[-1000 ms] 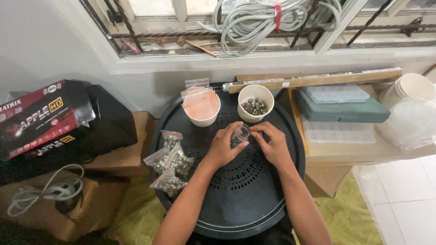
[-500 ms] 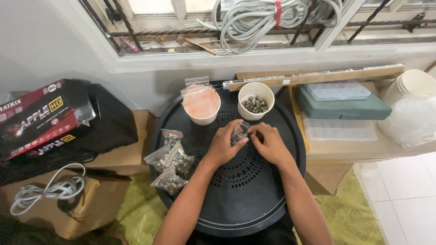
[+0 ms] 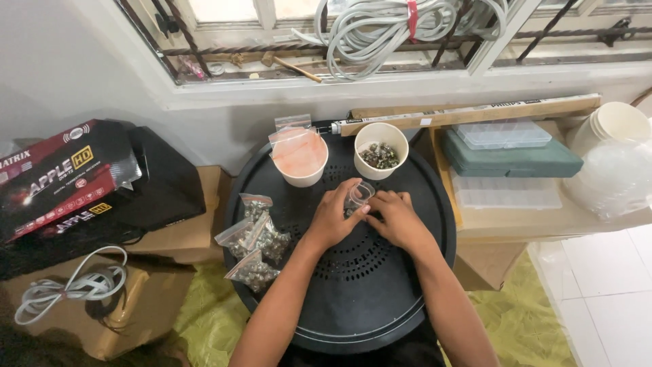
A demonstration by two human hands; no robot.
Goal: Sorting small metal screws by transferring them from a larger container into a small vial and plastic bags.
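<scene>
While both hands meet near the middle of the round black tray [image 3: 407, 299], the scene reads from left to right as follows. At the tray's nine o'clock edge lies a cluster of filled little bags [image 3: 255, 238], clear plastic with small dark metal pieces inside, well apart from the fingers. At about eleven o'clock stands a pale cup [image 3: 300, 158] holding empty clear bags with a pinkish tint. The left hand [image 3: 334, 219] comes next; its fingers curl around the lower left side of a small clear bag [image 3: 358, 196], thumb and forefinger pinched on the plastic. That bag sits just above the tray's centre, upright, its open mouth tipped toward twelve o'clock, so its long axis runs roughly from six to twelve. The right hand [image 3: 397, 219] touches it from the four o'clock side, fingertips closed together at the bag's lower edge (whether they also hold a small part cannot be told, since the knuckles hide it). Both hands are equally close to the bag, one on each flank. Directly beyond the bag's mouth, at about one o'clock on the tray, stands the second cup [image 3: 382, 151], part filled with loose metal pieces; it is nearer the right hand than the left. Off the tray at three o'clock rest a green case [image 3: 516, 160] and clear compartment boxes [image 3: 502, 132].
</scene>
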